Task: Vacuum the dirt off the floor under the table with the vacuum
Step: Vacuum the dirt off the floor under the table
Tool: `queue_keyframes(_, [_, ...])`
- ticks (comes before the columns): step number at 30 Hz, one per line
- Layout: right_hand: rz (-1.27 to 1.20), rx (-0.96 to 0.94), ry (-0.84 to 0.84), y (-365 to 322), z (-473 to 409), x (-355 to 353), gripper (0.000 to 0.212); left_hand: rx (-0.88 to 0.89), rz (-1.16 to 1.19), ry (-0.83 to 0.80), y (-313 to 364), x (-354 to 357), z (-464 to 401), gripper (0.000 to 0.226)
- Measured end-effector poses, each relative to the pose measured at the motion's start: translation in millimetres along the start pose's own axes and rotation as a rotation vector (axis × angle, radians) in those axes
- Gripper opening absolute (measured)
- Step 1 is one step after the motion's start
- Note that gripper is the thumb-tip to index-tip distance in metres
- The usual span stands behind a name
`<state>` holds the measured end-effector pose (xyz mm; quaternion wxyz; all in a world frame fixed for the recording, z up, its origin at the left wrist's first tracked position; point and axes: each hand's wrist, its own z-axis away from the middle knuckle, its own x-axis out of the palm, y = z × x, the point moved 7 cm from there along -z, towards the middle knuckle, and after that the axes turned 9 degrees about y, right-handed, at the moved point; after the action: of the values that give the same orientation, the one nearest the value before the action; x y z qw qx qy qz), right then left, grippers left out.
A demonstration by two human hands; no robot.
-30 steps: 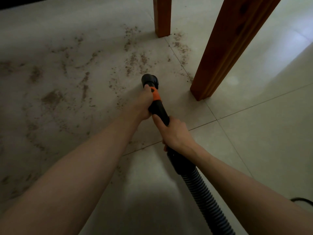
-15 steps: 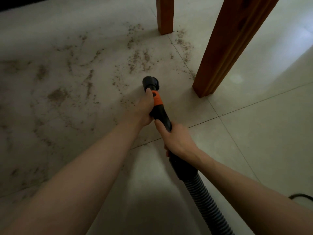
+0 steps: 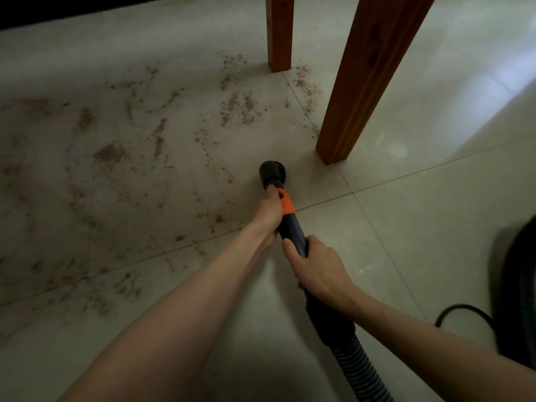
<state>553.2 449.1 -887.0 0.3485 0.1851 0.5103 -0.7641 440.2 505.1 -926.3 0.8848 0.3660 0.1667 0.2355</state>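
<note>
Black nozzle (image 3: 272, 172) has slid back a bit, now mid-frame by near wood leg (image 3: 368, 82). Left hand (image 3: 268, 217) & right hand (image 3: 317, 268) fingers wrap the wand (image 3: 291, 227). Dirt (image 3: 162, 134) upper left still unsucked, lots to go.

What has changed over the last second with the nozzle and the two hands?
The vacuum nozzle has drawn back toward the person, away from the dirt and now lies level with the foot of the near table leg. A black cable and a dark body at the right edge have come into view. Unchanged: left hand grips by the orange collar, right hand grips the wand lower down; dirt remains.
</note>
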Motion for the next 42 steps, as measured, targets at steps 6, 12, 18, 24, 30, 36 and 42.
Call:
queue_keyframes(6, [0.03,0.02,0.103,4.9,4.7,-17.8,0.041,-0.015,-0.054,-0.023,-8.2,10.8,27.8,0.053])
queue_keyframes(12, [-0.128,0.046,-0.014,3.7,18.8,-26.9,0.04,-0.135,0.242,-0.043,-24.2,2.9,39.9,0.038])
queue_keyframes(18, [-0.214,0.092,-0.162,11.3,37.2,-27.3,0.04,-0.132,0.279,0.04,-45.8,-8.8,54.1,0.035])
queue_keyframes(24, [-0.19,0.092,-0.218,15.1,46.1,-38.0,0.048,-0.157,0.265,0.058,-55.5,-6.7,70.9,0.047])
queue_keyframes(30, [-0.131,0.057,-0.181,5.1,51.2,-30.7,0.044,-0.142,0.261,0.074,-51.0,-16.0,74.5,0.047])
queue_keyframes(36, [-0.122,0.048,-0.261,3.0,49.2,-25.2,0.041,-0.143,0.32,0.134,-57.9,-27.4,77.1,0.041])
queue_keyframes(42, [-0.125,0.039,-0.292,2.2,49.3,-22.3,0.041,-0.142,0.354,0.2,-58.0,-35.4,83.0,0.049])
